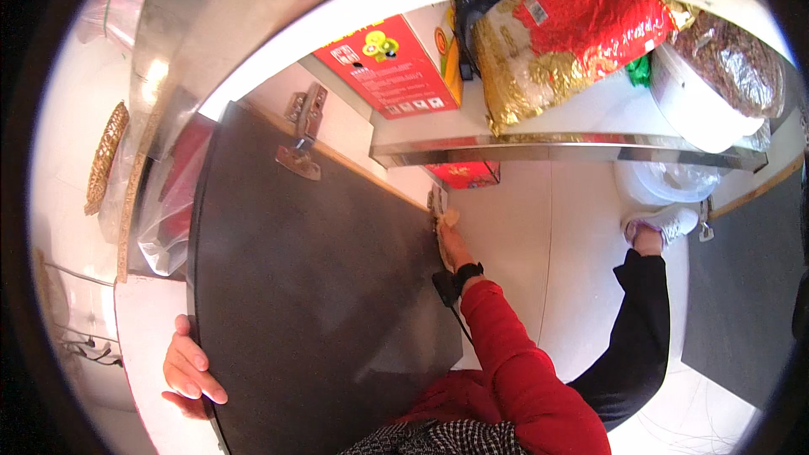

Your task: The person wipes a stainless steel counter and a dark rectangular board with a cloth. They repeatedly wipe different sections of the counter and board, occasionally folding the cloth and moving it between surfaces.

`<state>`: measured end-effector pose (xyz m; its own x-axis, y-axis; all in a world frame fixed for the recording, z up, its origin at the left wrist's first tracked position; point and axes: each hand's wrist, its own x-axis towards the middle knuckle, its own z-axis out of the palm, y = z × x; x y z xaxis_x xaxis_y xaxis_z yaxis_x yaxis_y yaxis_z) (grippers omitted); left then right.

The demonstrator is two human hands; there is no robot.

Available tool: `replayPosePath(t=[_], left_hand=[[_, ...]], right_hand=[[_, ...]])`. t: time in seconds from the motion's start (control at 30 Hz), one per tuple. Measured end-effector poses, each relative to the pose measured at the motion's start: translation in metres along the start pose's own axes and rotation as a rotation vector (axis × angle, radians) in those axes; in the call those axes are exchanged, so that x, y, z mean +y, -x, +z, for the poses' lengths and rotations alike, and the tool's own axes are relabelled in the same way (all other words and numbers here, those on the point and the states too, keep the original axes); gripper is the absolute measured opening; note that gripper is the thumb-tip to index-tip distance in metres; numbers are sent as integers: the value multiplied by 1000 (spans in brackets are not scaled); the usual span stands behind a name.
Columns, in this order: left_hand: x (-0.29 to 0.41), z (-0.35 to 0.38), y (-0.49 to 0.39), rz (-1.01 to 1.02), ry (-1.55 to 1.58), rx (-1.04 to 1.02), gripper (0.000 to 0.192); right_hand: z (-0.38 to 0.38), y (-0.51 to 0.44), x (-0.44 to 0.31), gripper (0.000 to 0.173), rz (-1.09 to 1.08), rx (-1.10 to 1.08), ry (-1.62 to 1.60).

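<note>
A dark grey cabinet door stands swung open before me. My left hand is curled over its free edge, with the fingers on the near face. Low down by the hinge side, my right hand reaches in beside the lower hinge. A pale, crumpled piece that looks like cloth shows at its fingers; its full shape is hidden. The upper hinge joins the door to the white side panel.
On the shelf with a metal edge are a red carton, a red and gold bag and a white tub. Below sit a red box and a clear plastic tub. Another grey door stands at right, near my shoe.
</note>
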<state>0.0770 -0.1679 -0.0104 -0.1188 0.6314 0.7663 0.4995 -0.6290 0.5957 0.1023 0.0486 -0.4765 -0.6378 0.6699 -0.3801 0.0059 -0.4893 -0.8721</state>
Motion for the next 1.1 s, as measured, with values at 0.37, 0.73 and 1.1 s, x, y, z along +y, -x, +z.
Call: replayPosePath(t=[0.37,0.73,1.1], left_hand=[[-5,5,-6,6,-6,-106,53],[15,51,-25,-104,-320,-53,57],[13,91,-48,12,-307,-221,45]], right_hand=[[-13,147,123,33,-127,-127,857],[-12,271,24,36,287,-133,-35],[-47,394,-149,39,-67,-221,-459]])
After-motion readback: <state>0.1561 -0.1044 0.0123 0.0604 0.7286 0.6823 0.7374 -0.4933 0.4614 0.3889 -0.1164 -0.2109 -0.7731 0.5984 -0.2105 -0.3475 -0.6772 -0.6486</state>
